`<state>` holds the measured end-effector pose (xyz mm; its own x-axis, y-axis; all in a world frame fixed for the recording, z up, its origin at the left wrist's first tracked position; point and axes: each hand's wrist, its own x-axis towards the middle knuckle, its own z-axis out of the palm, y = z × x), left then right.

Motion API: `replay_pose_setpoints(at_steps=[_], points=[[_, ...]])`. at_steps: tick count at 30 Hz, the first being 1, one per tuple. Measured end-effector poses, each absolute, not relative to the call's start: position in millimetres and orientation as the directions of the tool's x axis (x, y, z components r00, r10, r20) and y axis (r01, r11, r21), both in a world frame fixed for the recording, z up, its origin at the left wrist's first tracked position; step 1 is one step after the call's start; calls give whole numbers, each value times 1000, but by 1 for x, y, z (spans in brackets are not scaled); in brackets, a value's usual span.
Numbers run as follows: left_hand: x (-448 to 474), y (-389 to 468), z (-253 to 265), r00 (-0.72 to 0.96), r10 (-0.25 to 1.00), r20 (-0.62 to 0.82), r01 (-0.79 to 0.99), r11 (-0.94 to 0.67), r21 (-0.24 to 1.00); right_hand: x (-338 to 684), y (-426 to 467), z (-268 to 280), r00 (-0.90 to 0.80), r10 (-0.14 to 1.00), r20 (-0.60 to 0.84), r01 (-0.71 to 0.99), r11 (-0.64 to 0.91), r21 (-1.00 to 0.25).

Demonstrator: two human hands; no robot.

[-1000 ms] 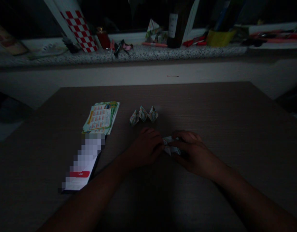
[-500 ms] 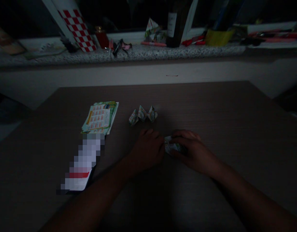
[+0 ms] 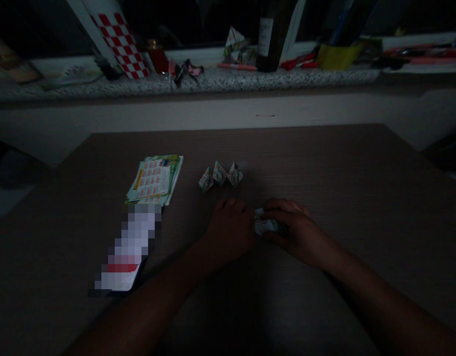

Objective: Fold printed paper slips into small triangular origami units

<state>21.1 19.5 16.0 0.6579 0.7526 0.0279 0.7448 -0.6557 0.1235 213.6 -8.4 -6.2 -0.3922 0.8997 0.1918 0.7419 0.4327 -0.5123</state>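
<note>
My right hand (image 3: 296,230) clasps the paper (image 3: 264,227), seemingly mid-fold; whether my left hand (image 3: 233,225) pinches it, I can't tell. The next move likely needs steadiness.

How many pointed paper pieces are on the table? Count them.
3: the left piece, middle piece and right piece, side by side beyond the left hand. Others may be hidden.
</note>
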Motion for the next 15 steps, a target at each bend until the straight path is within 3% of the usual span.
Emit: replay_pose_setpoints(at_steps=[15], points=[[24, 17, 17, 622, 782, 29, 775, -621, 115, 211, -11, -1, -423, 891, 166, 778, 451, -437]])
